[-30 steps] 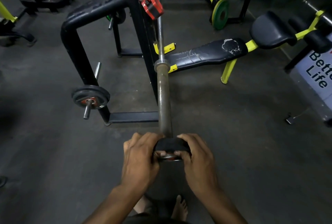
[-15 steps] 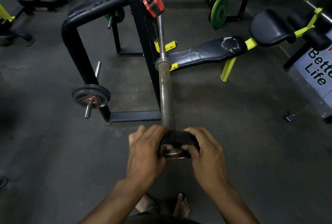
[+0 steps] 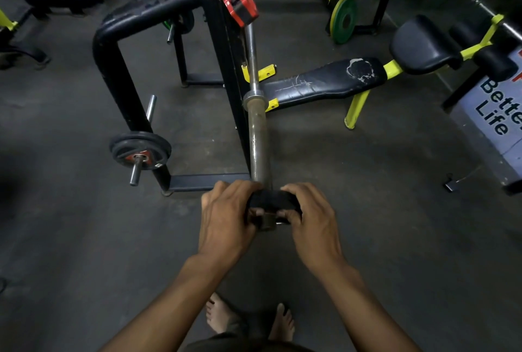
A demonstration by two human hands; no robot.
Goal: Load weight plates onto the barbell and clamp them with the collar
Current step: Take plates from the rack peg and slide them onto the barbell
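Plate (image 3: 272, 200) farther along barbell (image 3: 258, 142)

**Two hands close together**

Both bare arms reach forward from the near edge. The left hand (image 3: 226, 218) and the right hand (image 3: 312, 218) sit side by side, backs up. The fingers of both hands are curled, and they grip a small black plate (image 3: 272, 200) between them. Two bare feet (image 3: 248, 320) show below.
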